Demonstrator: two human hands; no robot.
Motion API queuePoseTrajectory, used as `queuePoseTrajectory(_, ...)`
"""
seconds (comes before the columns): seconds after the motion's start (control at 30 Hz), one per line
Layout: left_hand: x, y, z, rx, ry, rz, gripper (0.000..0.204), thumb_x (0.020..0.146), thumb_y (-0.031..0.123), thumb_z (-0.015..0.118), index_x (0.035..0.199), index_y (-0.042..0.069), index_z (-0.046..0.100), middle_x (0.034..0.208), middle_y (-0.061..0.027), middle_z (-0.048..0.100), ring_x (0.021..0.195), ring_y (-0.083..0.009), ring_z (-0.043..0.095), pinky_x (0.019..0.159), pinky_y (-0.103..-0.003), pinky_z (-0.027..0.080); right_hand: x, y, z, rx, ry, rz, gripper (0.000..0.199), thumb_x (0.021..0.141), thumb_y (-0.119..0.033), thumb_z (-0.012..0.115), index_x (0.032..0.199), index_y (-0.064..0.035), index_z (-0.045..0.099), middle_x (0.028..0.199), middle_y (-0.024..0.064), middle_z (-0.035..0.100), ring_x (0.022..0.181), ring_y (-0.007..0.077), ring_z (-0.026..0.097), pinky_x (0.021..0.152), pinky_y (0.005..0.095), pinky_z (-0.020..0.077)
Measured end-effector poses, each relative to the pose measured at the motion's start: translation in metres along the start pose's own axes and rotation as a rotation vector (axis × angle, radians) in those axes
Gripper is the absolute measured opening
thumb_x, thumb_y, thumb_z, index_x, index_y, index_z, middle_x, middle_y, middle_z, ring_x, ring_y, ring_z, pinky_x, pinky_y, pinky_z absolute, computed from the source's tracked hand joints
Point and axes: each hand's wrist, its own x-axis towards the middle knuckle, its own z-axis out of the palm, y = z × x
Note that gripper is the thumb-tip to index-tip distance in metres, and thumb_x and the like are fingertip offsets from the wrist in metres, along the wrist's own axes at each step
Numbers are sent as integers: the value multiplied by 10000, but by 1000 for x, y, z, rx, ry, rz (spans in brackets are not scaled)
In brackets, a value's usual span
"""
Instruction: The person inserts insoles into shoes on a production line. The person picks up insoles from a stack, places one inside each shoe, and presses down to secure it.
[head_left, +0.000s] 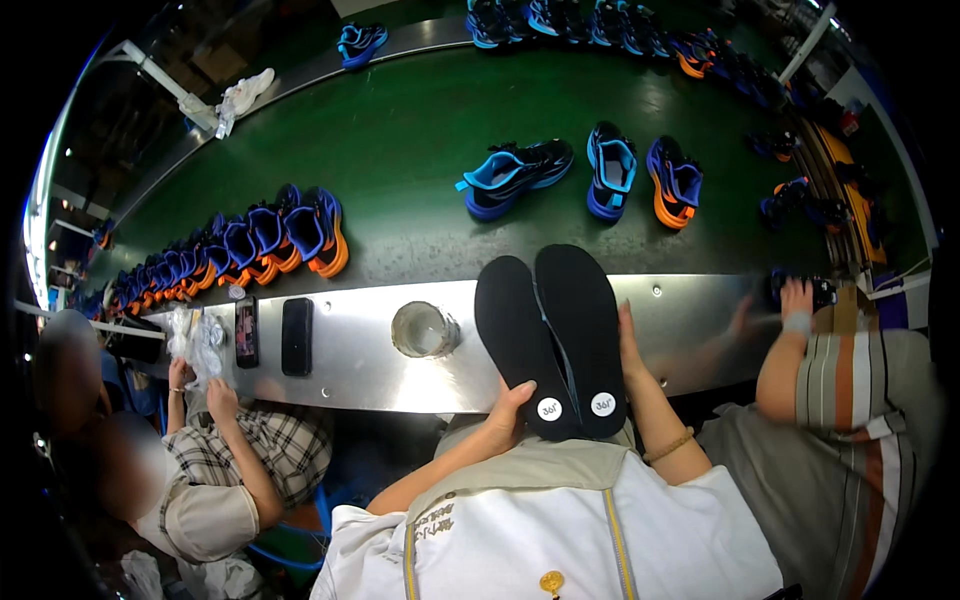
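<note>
The white short-sleeved shirt (700, 550) carries dark lettering (436, 524), two yellow stripes (618, 540) and, between these, a gold emblem (552, 582). Beyond the shirt's right sleeve (722, 510) sits a tan bracelet (670, 446).

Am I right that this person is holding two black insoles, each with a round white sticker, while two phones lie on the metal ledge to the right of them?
Not quite: the head view shows the two phones on the metal ledge to the left of the two black insoles, not the right.

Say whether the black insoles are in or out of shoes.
Out: the insoles are in the left hand, right hand at their edge, apart from the shoes beyond.
</note>
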Motion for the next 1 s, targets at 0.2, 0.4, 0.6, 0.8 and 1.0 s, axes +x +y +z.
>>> queuePoseTrajectory(0.2, -4, -2, 11, 17, 56, 8, 742, 752, 528, 521, 1299, 76, 305, 1301, -85, 390, 1197, -246, 364, 1029, -402, 223, 14, -21, 0, 103, -110, 117, 730, 868, -597, 181, 1302, -30, 333, 1264, 111, 429, 1127, 197, 449, 954, 293, 354)
queuePoseTrajectory(0.4, 17, 42, 17, -281, 442, -16, 706, 825, 620, 315, 1283, 84, 343, 1246, -82, 445, 1144, -233, 428, 956, -387, 343, 2, -19, -19, -129, 76, 153, 722, 872, -589, 175, 1309, -33, 322, 1270, 114, 424, 1138, 202, 441, 951, 301, 360)
queuePoseTrajectory(0.6, 59, 43, 19, -705, -54, 84, 696, 839, 620, 202, 1242, 100, 428, 1157, -60, 517, 1018, -210, 511, 864, -369, 427, 2, -7, -15, -92, 6, 275, 718, 875, -583, 166, 1310, -33, 319, 1276, 118, 418, 1145, 205, 435, 955, 303, 356)
queuePoseTrajectory(0.8, 53, 40, 23, -600, 88, 82, 693, 835, 627, 219, 1235, 106, 437, 1151, -59, 521, 1022, -195, 513, 894, -370, 417, 1, -5, -19, -64, -22, 352, 713, 877, -577, 157, 1311, -34, 317, 1281, 121, 412, 1152, 208, 430, 959, 304, 352)
queuePoseTrajectory(1.0, 33, 50, 20, -671, 112, 83, 589, 878, 502, 347, 1277, 70, 372, 1193, -97, 484, 1077, -193, 489, 918, -351, 388, -8, -44, 2, -189, 76, -18, 608, 887, -481, 322, 1311, -44, 318, 1275, 131, 419, 1154, 224, 433, 947, 318, 366)
